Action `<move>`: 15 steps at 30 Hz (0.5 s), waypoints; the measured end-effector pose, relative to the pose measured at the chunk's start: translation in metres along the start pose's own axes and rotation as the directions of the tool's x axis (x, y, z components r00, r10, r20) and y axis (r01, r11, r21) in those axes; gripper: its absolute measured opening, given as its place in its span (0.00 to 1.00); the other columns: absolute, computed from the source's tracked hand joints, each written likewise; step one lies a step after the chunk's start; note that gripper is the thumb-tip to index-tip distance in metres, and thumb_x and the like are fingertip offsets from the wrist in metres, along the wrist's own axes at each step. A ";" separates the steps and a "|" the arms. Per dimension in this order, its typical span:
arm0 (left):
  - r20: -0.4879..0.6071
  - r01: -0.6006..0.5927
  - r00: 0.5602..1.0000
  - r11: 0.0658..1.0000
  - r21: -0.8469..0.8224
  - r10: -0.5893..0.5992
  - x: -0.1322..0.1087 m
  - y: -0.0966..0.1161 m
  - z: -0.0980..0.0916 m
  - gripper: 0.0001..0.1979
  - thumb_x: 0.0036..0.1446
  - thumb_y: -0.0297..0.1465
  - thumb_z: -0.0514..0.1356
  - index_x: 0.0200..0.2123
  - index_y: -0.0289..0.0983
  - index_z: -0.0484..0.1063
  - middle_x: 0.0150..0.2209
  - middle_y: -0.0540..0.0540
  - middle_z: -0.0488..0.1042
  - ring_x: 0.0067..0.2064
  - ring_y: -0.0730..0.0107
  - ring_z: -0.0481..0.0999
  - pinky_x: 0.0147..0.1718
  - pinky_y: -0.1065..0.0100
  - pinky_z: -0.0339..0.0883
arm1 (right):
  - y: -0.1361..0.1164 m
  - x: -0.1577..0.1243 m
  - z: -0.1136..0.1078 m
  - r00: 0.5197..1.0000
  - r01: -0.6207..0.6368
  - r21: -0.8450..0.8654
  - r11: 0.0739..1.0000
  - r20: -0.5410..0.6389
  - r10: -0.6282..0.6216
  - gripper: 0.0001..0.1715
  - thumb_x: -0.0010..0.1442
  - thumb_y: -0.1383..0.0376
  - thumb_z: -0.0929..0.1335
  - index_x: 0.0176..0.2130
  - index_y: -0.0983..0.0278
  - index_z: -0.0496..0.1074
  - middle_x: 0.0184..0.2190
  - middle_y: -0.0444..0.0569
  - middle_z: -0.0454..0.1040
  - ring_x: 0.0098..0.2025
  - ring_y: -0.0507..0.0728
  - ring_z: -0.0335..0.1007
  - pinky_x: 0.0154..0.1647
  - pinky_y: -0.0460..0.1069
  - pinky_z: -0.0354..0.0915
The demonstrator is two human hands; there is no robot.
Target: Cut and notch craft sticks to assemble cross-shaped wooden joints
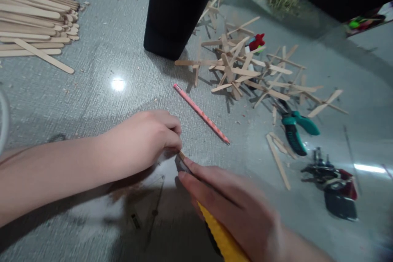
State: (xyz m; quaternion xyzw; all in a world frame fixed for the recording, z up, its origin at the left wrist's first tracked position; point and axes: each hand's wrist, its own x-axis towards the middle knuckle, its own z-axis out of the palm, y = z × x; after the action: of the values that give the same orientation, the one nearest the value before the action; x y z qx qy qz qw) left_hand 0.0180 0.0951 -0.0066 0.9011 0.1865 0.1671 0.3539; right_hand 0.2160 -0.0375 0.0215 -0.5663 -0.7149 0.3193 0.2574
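Low in the view, my right hand point(233, 204) is wrapped round a yellow-handled craft knife point(216, 231), its dark blade end reaching toward my other hand. My left hand point(147, 137) is closed with the fingers curled down, pinching a small wooden stick point(181, 155). Only a short end of that stick shows between the two hands, right at the blade; the rest is hidden by my fingers. Beyond them a pink pencil point(202, 115) lies slanted on the grey table point(123, 106).
Flat wooden craft sticks point(37, 28) are piled at the upper left. A black upright container point(181, 8) stands at the back. Crossed stick pieces point(236, 69) spread right of it. Teal-handled pliers point(294, 131), loose sticks point(278, 163) and a dark metal tool point(334, 184) lie at the right.
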 end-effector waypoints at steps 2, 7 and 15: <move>-0.022 -0.009 1.000 1.000 0.011 0.009 0.000 0.000 0.001 0.15 0.66 0.21 0.59 0.30 0.37 0.82 0.37 0.46 0.79 0.39 0.67 0.74 0.39 0.67 0.65 | 0.002 0.006 -0.006 0.998 0.001 -0.004 1.000 0.062 0.000 0.13 0.75 0.66 0.65 0.40 0.59 0.78 0.23 0.40 0.77 0.23 0.50 0.76 0.24 0.42 0.72; -0.029 -0.053 0.998 0.998 0.045 0.054 -0.001 0.000 0.001 0.16 0.64 0.17 0.57 0.32 0.37 0.82 0.36 0.46 0.77 0.39 0.67 0.73 0.39 0.67 0.65 | 0.010 0.013 -0.016 0.968 0.250 -0.119 0.961 0.010 -0.251 0.12 0.67 0.73 0.67 0.45 0.57 0.77 0.37 0.45 0.85 0.39 0.56 0.84 0.44 0.49 0.80; -0.051 -0.018 0.999 1.000 0.009 0.019 -0.001 0.000 0.002 0.14 0.65 0.21 0.60 0.31 0.37 0.82 0.34 0.48 0.78 0.37 0.69 0.74 0.37 0.68 0.65 | 0.013 0.004 -0.020 0.961 0.276 -0.204 0.939 0.071 -0.267 0.20 0.68 0.74 0.66 0.54 0.56 0.75 0.44 0.48 0.86 0.42 0.58 0.86 0.41 0.49 0.81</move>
State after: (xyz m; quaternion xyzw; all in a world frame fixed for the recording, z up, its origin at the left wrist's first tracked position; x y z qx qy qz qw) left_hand 0.0178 0.0939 -0.0083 0.8997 0.1878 0.1927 0.3436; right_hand 0.2377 -0.0280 0.0253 -0.4794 -0.8214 0.2147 0.2220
